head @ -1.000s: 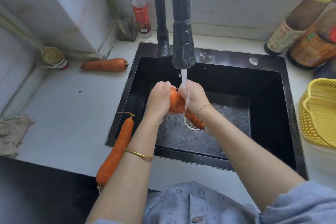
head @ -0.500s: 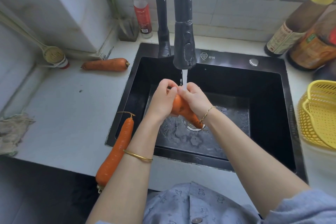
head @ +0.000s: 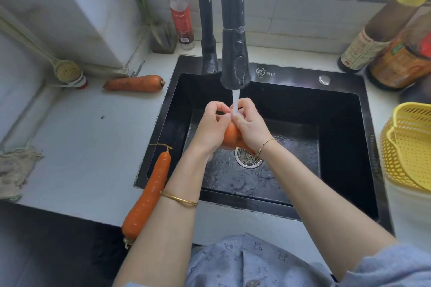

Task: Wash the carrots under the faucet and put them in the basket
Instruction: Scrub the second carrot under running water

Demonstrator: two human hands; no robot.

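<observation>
Carrot clasped by left hand and right hand beneath the faucet stream; rotate it so water reaches every side.

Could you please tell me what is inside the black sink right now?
The left hand and right hand hold a carrot under the faucet stream, above the metal drain. The hands cover most of the carrot.

Centre of the frame: the black sink's back rim bears a shield logo and the characters "舒田". The bottle labels are too blurred to read.
</observation>
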